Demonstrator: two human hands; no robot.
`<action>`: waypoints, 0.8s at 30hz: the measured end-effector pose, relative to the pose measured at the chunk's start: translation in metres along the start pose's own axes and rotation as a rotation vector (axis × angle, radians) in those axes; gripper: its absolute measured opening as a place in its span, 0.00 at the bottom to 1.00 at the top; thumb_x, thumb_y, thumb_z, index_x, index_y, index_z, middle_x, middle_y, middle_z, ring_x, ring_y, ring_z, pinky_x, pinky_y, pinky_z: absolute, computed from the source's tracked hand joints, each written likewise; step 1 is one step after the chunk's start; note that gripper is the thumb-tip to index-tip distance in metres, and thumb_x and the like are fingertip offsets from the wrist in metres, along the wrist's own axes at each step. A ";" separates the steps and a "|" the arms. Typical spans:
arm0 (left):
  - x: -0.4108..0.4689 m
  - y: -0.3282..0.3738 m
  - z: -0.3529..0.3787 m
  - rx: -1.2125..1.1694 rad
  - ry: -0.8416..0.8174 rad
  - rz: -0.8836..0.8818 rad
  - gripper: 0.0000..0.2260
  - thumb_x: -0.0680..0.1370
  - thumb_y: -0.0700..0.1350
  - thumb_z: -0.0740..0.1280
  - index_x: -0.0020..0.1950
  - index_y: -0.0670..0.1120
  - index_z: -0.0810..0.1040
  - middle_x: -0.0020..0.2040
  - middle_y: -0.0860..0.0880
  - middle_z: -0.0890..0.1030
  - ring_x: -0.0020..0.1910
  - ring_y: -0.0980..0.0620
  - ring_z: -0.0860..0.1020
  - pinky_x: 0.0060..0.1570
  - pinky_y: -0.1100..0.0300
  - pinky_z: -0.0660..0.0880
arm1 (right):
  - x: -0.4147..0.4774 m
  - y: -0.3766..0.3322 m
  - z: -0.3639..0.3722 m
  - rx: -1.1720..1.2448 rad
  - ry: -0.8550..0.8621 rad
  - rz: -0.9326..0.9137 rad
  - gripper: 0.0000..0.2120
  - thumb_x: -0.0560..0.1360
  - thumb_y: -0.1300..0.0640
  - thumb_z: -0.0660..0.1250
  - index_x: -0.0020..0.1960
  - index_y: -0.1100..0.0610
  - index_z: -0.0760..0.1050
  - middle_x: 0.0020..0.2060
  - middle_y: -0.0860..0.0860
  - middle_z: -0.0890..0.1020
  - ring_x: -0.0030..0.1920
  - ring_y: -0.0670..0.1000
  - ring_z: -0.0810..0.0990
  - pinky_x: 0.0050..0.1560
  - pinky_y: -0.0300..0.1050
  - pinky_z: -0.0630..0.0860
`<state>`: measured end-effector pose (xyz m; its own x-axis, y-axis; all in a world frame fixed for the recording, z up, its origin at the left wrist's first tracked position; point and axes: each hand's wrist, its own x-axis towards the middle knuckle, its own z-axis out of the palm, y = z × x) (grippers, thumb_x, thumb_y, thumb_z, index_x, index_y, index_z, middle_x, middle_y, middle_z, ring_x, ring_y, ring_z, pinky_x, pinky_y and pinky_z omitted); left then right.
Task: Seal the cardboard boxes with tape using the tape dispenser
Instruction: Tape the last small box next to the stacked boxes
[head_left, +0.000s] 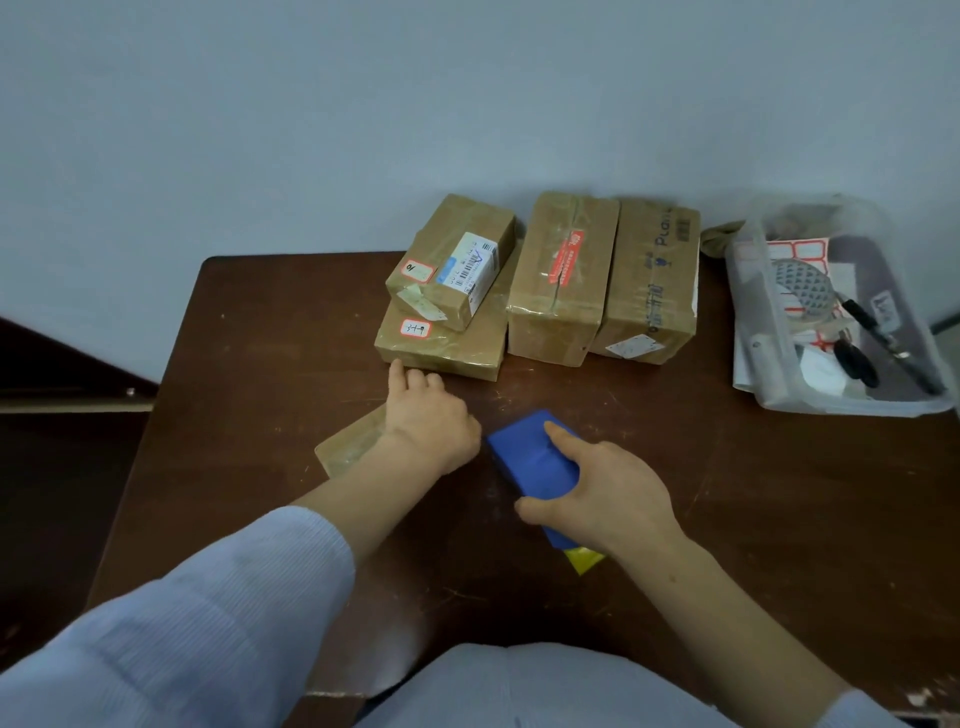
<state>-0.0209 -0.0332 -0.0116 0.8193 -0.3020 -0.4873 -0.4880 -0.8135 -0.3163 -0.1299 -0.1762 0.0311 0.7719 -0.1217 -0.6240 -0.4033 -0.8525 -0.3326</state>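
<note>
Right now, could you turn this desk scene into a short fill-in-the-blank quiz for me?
1. The right hand grips a tape dispenser coloured ____.
2. The smallest box lies on top of another ____.
3. The clear plastic tray of pens sits at the table's ____ side.
4. The left hand rests on a flat ____ piece.

Missing words: blue; box; right; cardboard
</note>
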 end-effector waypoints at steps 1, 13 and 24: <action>0.001 -0.001 -0.001 0.021 -0.039 0.014 0.28 0.77 0.64 0.51 0.67 0.48 0.74 0.68 0.41 0.69 0.69 0.39 0.63 0.72 0.39 0.44 | 0.001 0.000 0.000 0.004 -0.002 0.004 0.44 0.67 0.31 0.65 0.76 0.40 0.49 0.49 0.48 0.66 0.48 0.47 0.68 0.45 0.42 0.68; 0.000 0.003 -0.011 0.160 -0.148 0.382 0.20 0.82 0.54 0.51 0.59 0.47 0.79 0.56 0.48 0.81 0.64 0.47 0.73 0.75 0.50 0.43 | 0.003 0.012 -0.004 0.033 0.029 0.032 0.43 0.67 0.32 0.65 0.76 0.39 0.49 0.49 0.48 0.66 0.47 0.47 0.68 0.43 0.42 0.68; -0.005 -0.021 0.032 -0.196 0.658 0.657 0.24 0.73 0.60 0.62 0.57 0.43 0.81 0.53 0.47 0.83 0.56 0.49 0.80 0.68 0.49 0.67 | 0.000 0.022 -0.006 0.075 0.058 0.015 0.42 0.68 0.33 0.65 0.76 0.40 0.51 0.48 0.49 0.67 0.47 0.48 0.69 0.43 0.41 0.69</action>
<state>-0.0242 0.0013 -0.0287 0.4331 -0.8996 0.0556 -0.9014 -0.4321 0.0291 -0.1352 -0.1979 0.0281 0.7921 -0.1652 -0.5876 -0.4489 -0.8100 -0.3774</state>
